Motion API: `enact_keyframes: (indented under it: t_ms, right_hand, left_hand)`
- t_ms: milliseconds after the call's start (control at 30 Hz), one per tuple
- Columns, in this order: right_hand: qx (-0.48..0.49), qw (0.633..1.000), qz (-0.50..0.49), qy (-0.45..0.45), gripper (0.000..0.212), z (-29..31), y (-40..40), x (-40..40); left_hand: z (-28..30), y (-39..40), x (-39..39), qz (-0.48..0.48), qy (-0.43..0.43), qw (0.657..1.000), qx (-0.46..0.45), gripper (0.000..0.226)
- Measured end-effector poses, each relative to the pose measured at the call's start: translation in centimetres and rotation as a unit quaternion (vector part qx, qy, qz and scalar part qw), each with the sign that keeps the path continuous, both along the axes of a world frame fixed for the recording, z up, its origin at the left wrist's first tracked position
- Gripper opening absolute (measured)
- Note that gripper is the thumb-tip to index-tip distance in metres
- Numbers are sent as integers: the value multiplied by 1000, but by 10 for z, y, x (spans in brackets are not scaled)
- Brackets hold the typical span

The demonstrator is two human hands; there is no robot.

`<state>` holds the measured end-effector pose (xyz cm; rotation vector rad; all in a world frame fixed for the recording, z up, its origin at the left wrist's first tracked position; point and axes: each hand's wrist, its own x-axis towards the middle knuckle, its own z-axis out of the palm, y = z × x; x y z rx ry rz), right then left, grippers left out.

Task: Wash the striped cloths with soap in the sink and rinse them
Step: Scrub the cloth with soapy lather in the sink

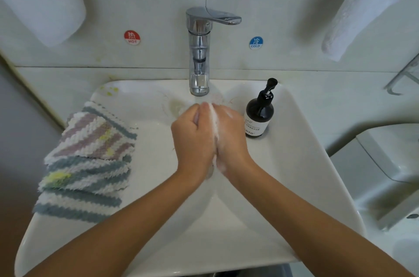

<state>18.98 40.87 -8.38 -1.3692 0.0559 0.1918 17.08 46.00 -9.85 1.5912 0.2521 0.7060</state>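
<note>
left hand (192, 138) and right hand (231, 136) pressed palm to palm, fingers straight, lather hiding anything between

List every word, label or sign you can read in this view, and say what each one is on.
"HOT", under a Chinese character: red round sticker on the wall, left of the faucet.
"COLD", under a Chinese character: blue round sticker on the wall, right of the faucet.
"OTO", end of a cut-off word: label of the dark soap pump bottle on the sink rim. Its smaller print is too blurred to read.

Striped cloths (87, 163) (blue, pink, white) lie stacked on sink's (294, 140) left rim.
</note>
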Motion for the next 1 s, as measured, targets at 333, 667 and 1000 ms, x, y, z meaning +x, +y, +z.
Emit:
enact_keyframes:
  t_ms: [333, 667, 1000]
  right_hand:
    - [-88, 994, 3, -58, 38, 4, -5, 0]
    - [-82, 984, -55, -145, 45, 5, 0, 16]
    - [-125, 974, -22, -187, 30, 1, 4, 8]
  left_hand:
    - [2, -8, -8, -32, -1, 999, 18, 46]
    - [6, -18, -17, -24, -17, 999, -31, 44]
    - [4, -12, -11, 4, -6, 999, -50, 47]
